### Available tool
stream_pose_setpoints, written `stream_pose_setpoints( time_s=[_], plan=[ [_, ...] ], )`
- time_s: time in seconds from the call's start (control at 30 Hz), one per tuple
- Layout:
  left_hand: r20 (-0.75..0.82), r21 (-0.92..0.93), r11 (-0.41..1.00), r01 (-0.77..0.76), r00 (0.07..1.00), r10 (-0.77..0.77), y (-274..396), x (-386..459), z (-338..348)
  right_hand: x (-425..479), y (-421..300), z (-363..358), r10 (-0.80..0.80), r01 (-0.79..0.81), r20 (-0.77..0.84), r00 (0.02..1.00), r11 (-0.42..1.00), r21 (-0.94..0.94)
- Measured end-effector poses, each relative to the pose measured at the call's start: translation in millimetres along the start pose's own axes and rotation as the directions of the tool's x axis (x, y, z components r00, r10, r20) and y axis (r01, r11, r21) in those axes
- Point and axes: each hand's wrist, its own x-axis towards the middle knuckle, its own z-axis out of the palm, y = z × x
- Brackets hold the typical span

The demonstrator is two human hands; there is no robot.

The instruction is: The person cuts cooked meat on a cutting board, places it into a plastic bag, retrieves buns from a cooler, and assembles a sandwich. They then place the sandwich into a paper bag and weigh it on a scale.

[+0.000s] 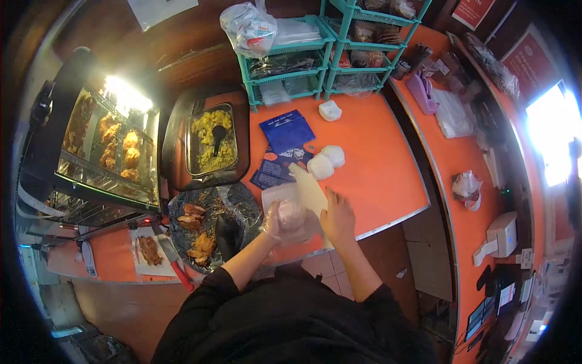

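My left hand, in a clear plastic glove, grips the side of a white rounded bundle. Below the bundle is a translucent square sheet or shallow container; I cannot tell which. My right hand, bare, holds the edge of a pale paper sheet, which slants up beside the bundle and looks blurred. Just beyond the sheet two white wrapped bundles touch each other, and a third white bundle sits farther back. Dark blue printed paper sleeves lie left of them on the orange counter.
Left stands a lit glass warmer with fried chicken. Near it are a tray of yellow food with a black spoon, chicken pieces on black plastic, and a red-handled knife. Teal shelves rise behind; a side counter runs right.
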Motion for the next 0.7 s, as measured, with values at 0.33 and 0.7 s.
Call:
stream_pose_setpoints(
  time_s=[0.33, 0.7],
  plan=[
    [-0.118, 0.174, 0.983, -0.061, 0.990, 0.082, -1.2, 18.6, -14.7, 16.2, -40.3, 73.9, -0.299, 0.287, 0.321, 0.899, 0.954, 0.087],
    [0.265, 0.745, -0.654, -0.129, 0.958, 0.113, 80.0, -33.4, 44.3, -8.2, 19.3, -89.1, 0.128, -0.142, 0.092, 0.987, 0.976, 0.168]
  ],
)
